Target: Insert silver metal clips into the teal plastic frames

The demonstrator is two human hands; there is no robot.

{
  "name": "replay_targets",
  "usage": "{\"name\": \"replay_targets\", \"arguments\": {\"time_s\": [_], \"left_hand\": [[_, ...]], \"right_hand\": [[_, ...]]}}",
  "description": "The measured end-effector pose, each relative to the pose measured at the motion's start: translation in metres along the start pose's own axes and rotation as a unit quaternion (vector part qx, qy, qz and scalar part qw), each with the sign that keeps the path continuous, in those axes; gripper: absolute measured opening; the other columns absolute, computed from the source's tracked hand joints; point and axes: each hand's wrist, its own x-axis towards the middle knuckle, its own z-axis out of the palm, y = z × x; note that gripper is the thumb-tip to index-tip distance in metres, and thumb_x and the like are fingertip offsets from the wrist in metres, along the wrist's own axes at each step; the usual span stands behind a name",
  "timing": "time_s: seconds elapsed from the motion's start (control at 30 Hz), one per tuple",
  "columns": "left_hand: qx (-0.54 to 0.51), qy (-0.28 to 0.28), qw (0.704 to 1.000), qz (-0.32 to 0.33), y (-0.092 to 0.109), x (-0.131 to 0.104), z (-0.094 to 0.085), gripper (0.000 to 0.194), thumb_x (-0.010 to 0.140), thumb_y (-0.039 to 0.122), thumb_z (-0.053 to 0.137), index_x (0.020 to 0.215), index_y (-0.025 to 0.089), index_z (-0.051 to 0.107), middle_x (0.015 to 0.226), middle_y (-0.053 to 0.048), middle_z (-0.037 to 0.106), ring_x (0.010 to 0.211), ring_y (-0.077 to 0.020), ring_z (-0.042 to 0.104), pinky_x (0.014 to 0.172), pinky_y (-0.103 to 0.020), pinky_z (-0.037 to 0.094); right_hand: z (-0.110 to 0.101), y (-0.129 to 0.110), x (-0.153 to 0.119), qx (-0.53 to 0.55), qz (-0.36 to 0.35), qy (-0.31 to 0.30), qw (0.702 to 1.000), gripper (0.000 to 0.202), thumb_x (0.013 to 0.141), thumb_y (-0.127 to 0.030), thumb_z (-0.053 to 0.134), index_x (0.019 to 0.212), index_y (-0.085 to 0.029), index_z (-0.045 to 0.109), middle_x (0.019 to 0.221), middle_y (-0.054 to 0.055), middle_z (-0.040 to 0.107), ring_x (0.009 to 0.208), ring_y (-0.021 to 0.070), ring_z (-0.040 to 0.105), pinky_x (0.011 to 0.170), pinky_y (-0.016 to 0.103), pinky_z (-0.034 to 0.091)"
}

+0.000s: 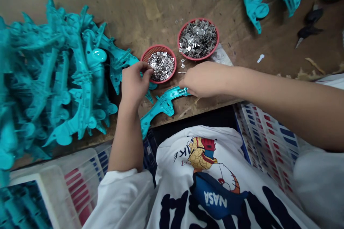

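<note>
A long, angled teal part (164,103) is laid on the wearer's side of the smaller red basket (154,49), with one end run to the basket's near left and the other carried to its near right. By its look it is judged to be moulded plastic, light and stiff, with a glossy skin that may slip a little; the thin ribs could be cracked if forced. A hold is best taken across the broader flanged middle.

The right end is covered by the right hand (202,78), to the right of the basket. Its fingers are curled and touch the part, but how firmly it is gripped cannot be told. A thin metal piece (182,73) is seen jutting from beside these fingers. The left hand (135,84) is placed at the basket's left rim, thumb and forefinger brought close together by the small metal clips (162,67); whether one is pinched cannot be made out. The hands are kept apart, on opposite sides of the basket.

Beyond the basket, to its right, a larger red basket (198,58) is filled with metal pieces (199,37). To its left, a pile of teal parts (84,62) is heaped on the bench (129,7).
</note>
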Motion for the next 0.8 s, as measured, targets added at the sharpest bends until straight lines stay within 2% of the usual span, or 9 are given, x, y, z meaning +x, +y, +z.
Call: {"name": "replay_targets", "arguments": {"time_s": [0.1, 0.23, 0.4, 0.53, 0.67, 0.8], "left_hand": [[-0.064, 0.034, 0.997, -0.01, -0.001, 0.0, 0.003, 0.008, 0.093, 0.032, 0.071, 0.096, 0.027, 0.077, 0.099, -0.006, 0.086, 0.097, -0.0306, 0.08, 0.103, -0.048, 0.064], [-0.12, 0.053, 0.991, -0.031, 0.0, 0.0, 0.007, 0.013, 0.091, 0.032, 0.071, 0.099, 0.027, 0.08, 0.1, -0.007, 0.086, 0.097, -0.0289, 0.082, 0.099, -0.046, 0.069], [-0.129, 0.069, 0.988, -0.042, -0.001, 0.002, 0.007, 0.024, 0.091, 0.031, 0.072, 0.111, 0.027, 0.084, 0.11, -0.006, 0.089, 0.108, -0.0293, 0.084, 0.104, -0.045, 0.072], [-0.123, 0.075, 0.989, -0.04, -0.003, 0.002, 0.006, 0.021, 0.091, 0.03, 0.072, 0.107, 0.027, 0.085, 0.108, -0.005, 0.09, 0.105, -0.0287, 0.085, 0.101, -0.043, 0.071], [-0.047, 0.072, 0.996, -0.006, -0.006, 0.002, 0.003, 0.021, 0.096, 0.027, 0.068, 0.106, 0.027, 0.086, 0.108, -0.006, 0.089, 0.106, -0.0302, 0.084, 0.103, -0.047, 0.066], [0.105, 0.046, 0.993, 0.021, -0.007, 0.003, 0.001, 0.021, 0.097, 0.028, 0.066, 0.106, 0.027, 0.085, 0.12, -0.013, 0.087, 0.131, -0.0418, 0.075, 0.117, -0.063, 0.053]], "right_hand": [[0.0, 0.001, 0.001, -0.006, -0.003, -0.001, 1.0, 0.026, 0.098, -0.015, 0.077, 0.116, -0.027, 0.091, 0.1, 0.01, 0.086, 0.098, 0.0306, 0.079, 0.082, 0.04, 0.051], [0.004, 0.004, 0.003, 0.022, 0.005, 0.007, 1.0, 0.02, 0.096, -0.015, 0.079, 0.106, -0.027, 0.091, 0.096, 0.009, 0.085, 0.098, 0.0302, 0.079, 0.082, 0.04, 0.05], [0.014, 0.009, 0.006, 0.062, 0.013, 0.022, 0.998, 0.014, 0.092, -0.015, 0.082, 0.099, -0.026, 0.089, 0.098, 0.008, 0.086, 0.101, 0.0299, 0.082, 0.086, 0.041, 0.053], [0.019, 0.011, 0.008, 0.036, -0.003, 0.015, 0.999, 0.015, 0.094, -0.02, 0.082, 0.105, -0.026, 0.09, 0.097, 0.007, 0.086, 0.098, 0.0277, 0.081, 0.082, 0.038, 0.053], [0.02, 0.011, 0.009, 0.048, -0.009, 0.015, 0.999, 0.012, 0.093, -0.019, 0.084, 0.101, -0.025, 0.09, 0.092, 0.006, 0.085, 0.096, 0.0276, 0.08, 0.082, 0.039, 0.054], [0.012, 0.004, 0.007, 0.08, 0.025, 0.01, 0.996, 0.013, 0.093, -0.014, 0.085, 0.099, -0.024, 0.09, 0.1, 0.007, 0.086, 0.102, 0.0291, 0.082, 0.089, 0.041, 0.055]]}}
